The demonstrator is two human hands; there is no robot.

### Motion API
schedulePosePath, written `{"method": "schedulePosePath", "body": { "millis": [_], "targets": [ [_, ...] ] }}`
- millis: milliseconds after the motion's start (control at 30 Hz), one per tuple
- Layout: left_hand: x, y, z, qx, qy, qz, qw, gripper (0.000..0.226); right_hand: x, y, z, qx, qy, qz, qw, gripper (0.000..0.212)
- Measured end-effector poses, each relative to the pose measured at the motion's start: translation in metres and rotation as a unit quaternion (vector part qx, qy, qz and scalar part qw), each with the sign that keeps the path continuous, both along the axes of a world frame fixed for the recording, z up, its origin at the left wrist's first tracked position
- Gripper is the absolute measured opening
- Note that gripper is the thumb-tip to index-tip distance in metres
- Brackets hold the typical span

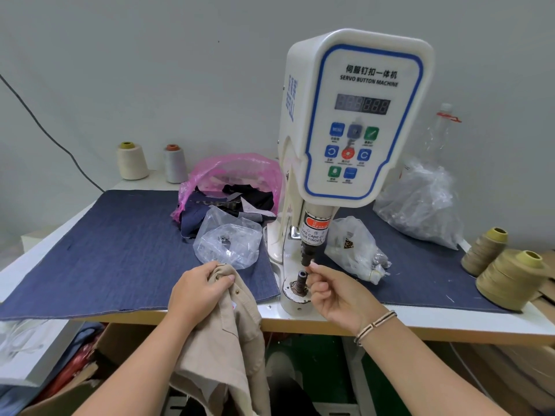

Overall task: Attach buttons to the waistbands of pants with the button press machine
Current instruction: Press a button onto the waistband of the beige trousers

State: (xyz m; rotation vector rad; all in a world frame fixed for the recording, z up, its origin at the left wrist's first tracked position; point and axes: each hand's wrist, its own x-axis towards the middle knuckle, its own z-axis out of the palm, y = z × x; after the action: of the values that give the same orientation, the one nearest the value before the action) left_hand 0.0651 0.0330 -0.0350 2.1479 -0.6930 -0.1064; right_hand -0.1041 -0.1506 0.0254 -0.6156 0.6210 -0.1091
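Left hand [199,288] bunches beige cotton pants [231,331] at table [420,324] edge, beside white servo button press machine [354,115]; small brass stud [236,292] already on fabric. Right hand [333,292] fingertips pinched at upper punch [307,256], seemingly loading button. Waistband not yet on lower die [301,282]; pressing remains.

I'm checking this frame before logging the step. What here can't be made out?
- Whether the right hand pinches a button at the upper die: its fingertips cover the spot, head view.
- The display: digits too dim to read.
- The contents of the clear bag: small parts blurred by plastic.
- Most of the beige pants gripped by the left hand: hidden below the table edge and cut off by the frame bottom.
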Motion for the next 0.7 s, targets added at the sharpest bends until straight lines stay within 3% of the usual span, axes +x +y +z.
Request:
{"method": "schedulePosePath", "body": {
  "millis": [700],
  "targets": [
    [0.001,0.0,-0.003,-0.003,-0.009,0.001,1.0,0.014,-0.002,0.011,0.011,-0.019,0.018,-0.018,0.999,0.019]
  ]
}}
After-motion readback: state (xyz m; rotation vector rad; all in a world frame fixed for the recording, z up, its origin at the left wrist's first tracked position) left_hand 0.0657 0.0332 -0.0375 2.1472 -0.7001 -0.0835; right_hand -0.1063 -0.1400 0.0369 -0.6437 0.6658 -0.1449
